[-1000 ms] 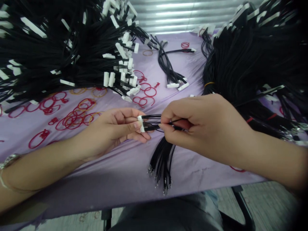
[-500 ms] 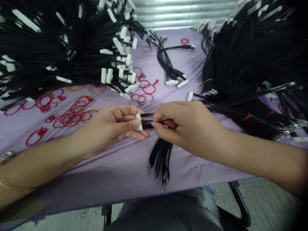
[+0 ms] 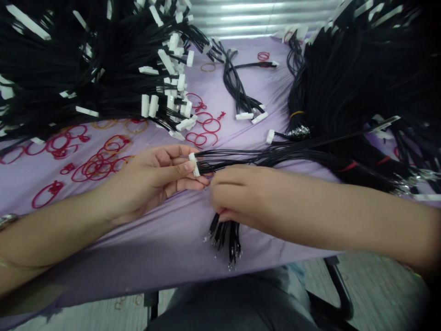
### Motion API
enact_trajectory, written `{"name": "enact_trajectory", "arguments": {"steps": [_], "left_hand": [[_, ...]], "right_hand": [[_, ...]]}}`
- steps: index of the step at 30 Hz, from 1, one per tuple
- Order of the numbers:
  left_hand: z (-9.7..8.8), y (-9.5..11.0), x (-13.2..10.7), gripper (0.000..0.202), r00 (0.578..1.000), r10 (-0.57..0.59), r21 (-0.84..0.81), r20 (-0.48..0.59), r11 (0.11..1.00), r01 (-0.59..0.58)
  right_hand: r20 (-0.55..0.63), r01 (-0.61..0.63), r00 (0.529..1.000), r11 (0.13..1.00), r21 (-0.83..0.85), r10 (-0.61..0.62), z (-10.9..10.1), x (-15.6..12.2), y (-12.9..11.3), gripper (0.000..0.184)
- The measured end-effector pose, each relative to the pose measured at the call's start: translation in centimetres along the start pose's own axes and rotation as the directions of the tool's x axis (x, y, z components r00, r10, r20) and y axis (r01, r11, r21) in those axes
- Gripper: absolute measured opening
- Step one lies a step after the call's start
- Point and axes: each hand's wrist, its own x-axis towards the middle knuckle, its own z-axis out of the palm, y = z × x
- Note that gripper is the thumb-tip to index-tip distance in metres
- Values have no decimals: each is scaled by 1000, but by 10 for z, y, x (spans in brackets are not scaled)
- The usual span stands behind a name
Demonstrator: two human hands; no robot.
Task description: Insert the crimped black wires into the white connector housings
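My left hand (image 3: 161,181) pinches a white plug connector (image 3: 195,164) between thumb and fingers. From the connector, several black wires (image 3: 237,156) run right across the table. My right hand (image 3: 237,191) is lower, its fingers curled in and its back toward me. It covers the upper part of a loose bundle of black wires (image 3: 225,241), whose metal-tipped ends fan out below it. The fingertips touch or nearly touch this bundle; what they hold is hidden.
Black cables with white connectors (image 3: 148,105) heap at the left. Another heap of black wires (image 3: 351,92) fills the right. Red rubber bands (image 3: 94,163) lie on the purple cloth (image 3: 144,257). A few cables (image 3: 237,87) lie near the blinds. A chair arm (image 3: 339,289) is below.
My right hand has left the wires beside the connector and moved down over the loose bundle. My left hand keeps its hold on the connector. The whole view has shifted slightly.
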Motion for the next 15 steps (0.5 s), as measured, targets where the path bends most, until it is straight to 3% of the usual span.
{"name": "enact_trajectory", "arguments": {"steps": [4,11,15], "left_hand": [[-2,-2,-2,18,998,24,28,57,999,-25],[-2,-2,-5,18,997,32,75,77,997,-37],[-2,-4,-5,16,996,49,188,75,980,-62]], "right_hand": [[-94,-127,984,972,197,148,-6,0,2,7],[-197,-89,966,927,364,170,-15,-3,-9,11],[-277,-253,881,876,410,384,-24,-1,-14,13]]}}
